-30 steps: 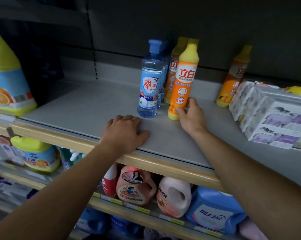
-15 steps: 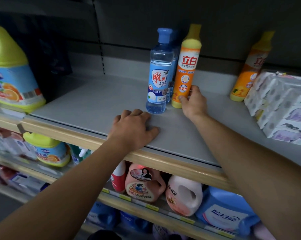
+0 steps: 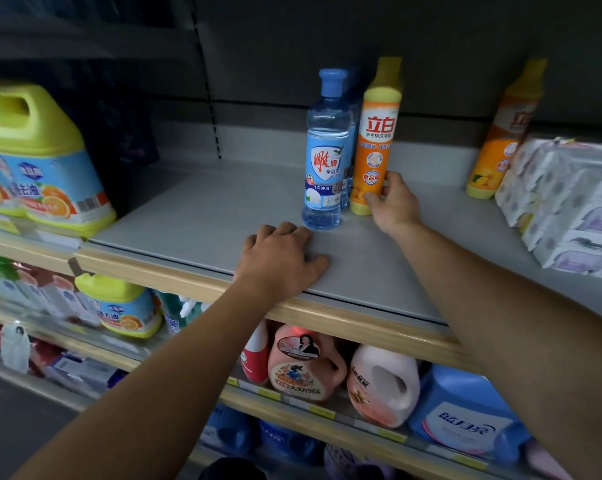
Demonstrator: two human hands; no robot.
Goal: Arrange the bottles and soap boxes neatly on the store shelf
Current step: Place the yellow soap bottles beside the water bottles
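1. Shelf (image 3: pixel 202 216) of grey board with a pale wood front lip fills the middle of my view; both of my bare arms reach onto it from the 6 o'clock side.
2. My right hand (image 3: pixel 395 202) holds the orange bottle (image 3: pixel 375 143) low on its body, thumb and fingers (image 3: pixel 370 200) curled round the base. The bottle stands upright, yellow cap at 12 o'clock.
3. At 9 o'clock of it, touching or all but touching, stands the clear blue bottle (image 3: pixel 324 157), upright with a blue cap. A second blue bottle hides behind it, only an edge showing, and another yellow cap peeks out behind the orange one.
4. My left hand (image 3: pixel 280 261) rests palm down on the front of the shelf, at 6 o'clock of the blue bottle and just apart from it. Its fingers are loosely bent with the tips on the board, holding nothing, and the thumb lies out toward 3 o'clock.
5. At 3 o'clock, well apart from the pair, a second orange bottle (image 3: pixel 504 133) stands near the back wall, just beside a stack of white soap boxes (image 3: pixel 566 209) with purple print.
6. At 9 o'clock a big jug (image 3: pixel 40 161) with a yellow-green top and orange-fruit label sits on the neighbouring shelf section.
7. On the shelf below, at 6 o'clock, I see a pink jug (image 3: pixel 306 365), a paler pink jug (image 3: pixel 382 386) and a blue jug (image 3: pixel 466 414) in a row.
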